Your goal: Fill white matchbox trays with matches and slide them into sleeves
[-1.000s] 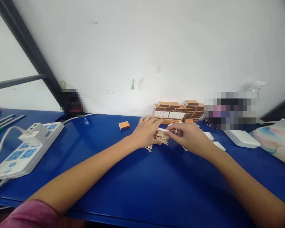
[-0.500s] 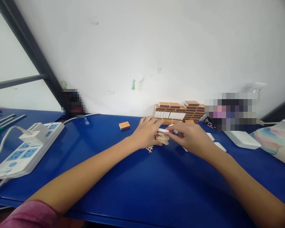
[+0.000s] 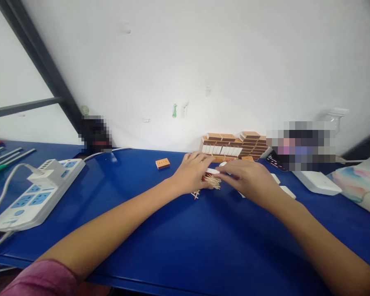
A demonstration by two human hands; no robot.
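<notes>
Desk [image 3: 160, 230]: blue, back edge against a white wall [image 3: 142, 74], front edge across the bottom of the view.

Left hand [image 3: 193, 172]: back of the hand upward, fingers curled around a bunch of matches [image 3: 212, 181], thumb low against it. Maroon sleeve [image 3: 43, 277] at the elbow.

Right hand [image 3: 249, 176]: thumb and fingers pinching the right end of a white tray [image 3: 211, 171]; the tray's left end meets the left hand, its grip there partly hidden.

Matches: between the hands, nearer the desk's back edge than its front, right of middle; red heads toward the left palm, bare ends rightward. Tray directly above them.

Loose matches [image 3: 195, 194]: a few, crossed, on the desk just below the left hand.

Matchbox [image 3: 163, 163]: one, orange top, flat, left of the left hand, near the back edge.

Stack [image 3: 255, 147]: many matchboxes, at the back edge beyond the hands, some with white ends facing forward.

White pieces [image 3: 287, 192]: several, on the desk beside the right hand.

Phone [image 3: 276, 161]: right of the stack, screen lit.

White box [image 3: 318, 182] and pastel bag [image 3: 357, 185]: toward the right end.

Power strip [image 3: 41, 197]: toward the left end, white plug [image 3: 46, 173] on it.

Rods [image 3: 10, 158]: several, beyond the strip, near the back left.
</notes>
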